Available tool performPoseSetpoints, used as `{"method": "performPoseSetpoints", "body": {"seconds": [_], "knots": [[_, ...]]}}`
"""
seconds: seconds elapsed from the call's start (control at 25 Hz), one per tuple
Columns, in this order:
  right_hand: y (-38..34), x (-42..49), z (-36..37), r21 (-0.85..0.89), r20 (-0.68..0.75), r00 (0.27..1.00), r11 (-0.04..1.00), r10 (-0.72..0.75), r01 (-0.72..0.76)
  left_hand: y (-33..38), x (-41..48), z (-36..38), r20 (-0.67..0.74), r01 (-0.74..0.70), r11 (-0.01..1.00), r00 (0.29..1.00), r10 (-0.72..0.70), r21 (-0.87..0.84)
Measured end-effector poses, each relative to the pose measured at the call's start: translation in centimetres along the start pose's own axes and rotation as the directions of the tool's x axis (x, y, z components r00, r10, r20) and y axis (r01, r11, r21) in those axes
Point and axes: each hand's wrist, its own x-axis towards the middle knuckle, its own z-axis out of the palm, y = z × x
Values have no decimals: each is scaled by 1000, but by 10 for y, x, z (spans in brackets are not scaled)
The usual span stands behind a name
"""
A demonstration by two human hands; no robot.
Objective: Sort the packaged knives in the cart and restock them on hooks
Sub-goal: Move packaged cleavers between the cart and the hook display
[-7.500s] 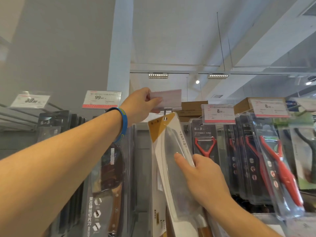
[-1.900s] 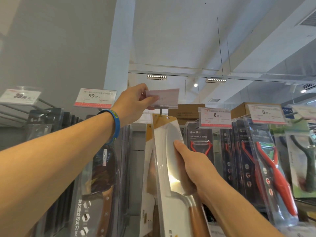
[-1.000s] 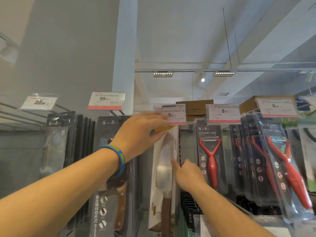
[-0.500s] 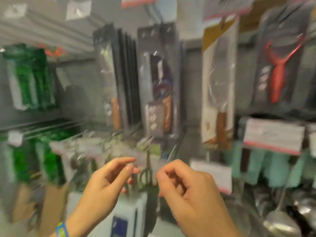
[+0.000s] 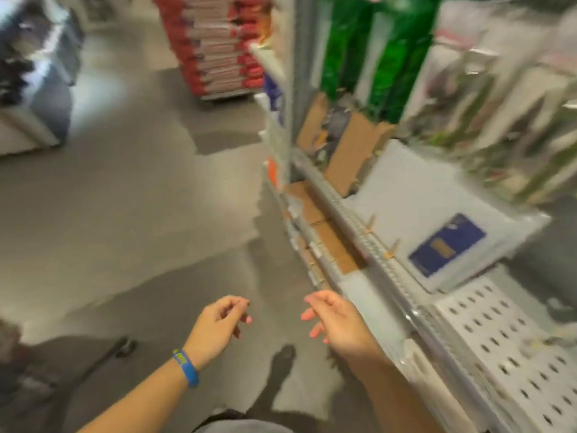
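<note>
My left hand (image 5: 218,326), with a blue wristband, hangs in front of me over the grey floor, fingers loosely curled and holding nothing. My right hand (image 5: 334,320) is level with it, a little to the right, also loosely curled and empty. No packaged knife shows in this blurred view. The shelving unit (image 5: 390,276) runs along my right, its lower shelf edge just beside my right hand. A dark shape at the bottom left (image 5: 31,370) may be part of the cart; it is too blurred to tell.
A white perforated shelf (image 5: 505,332) lies at the lower right. A flat white pack with a blue label (image 5: 446,245) rests above it, near green packages (image 5: 390,57). A pallet of red stacked goods (image 5: 218,42) stands down the aisle. Grey floor (image 5: 125,214) stretches left.
The knife pack went onto its hook and both hands let go. They dropped to waist height, empty. My view swung down and left, away from the knife hooks toward the aisle floor.
</note>
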Motion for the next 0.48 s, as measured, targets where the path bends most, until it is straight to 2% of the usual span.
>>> {"method": "performPoseSetpoints", "body": {"seconds": [0.12,0.24,0.36,0.48], "knots": [[17,43,90,-70,130,981,988,144,-136,-70,-15,-88,-123,192,979,972,-200,-73],[29,75,194,-199,274,931,961,241,-191,-129,-41,-167,-259,321,927,895,-364,-192],[15,95,289,-350,416,887,936,198,-44,-169,-68,-234,-397,341,890,803,-444,-304],[-15,100,372,-467,561,807,875,182,127,-202,-100,-282,-527,314,853,680,-509,-418]]}}
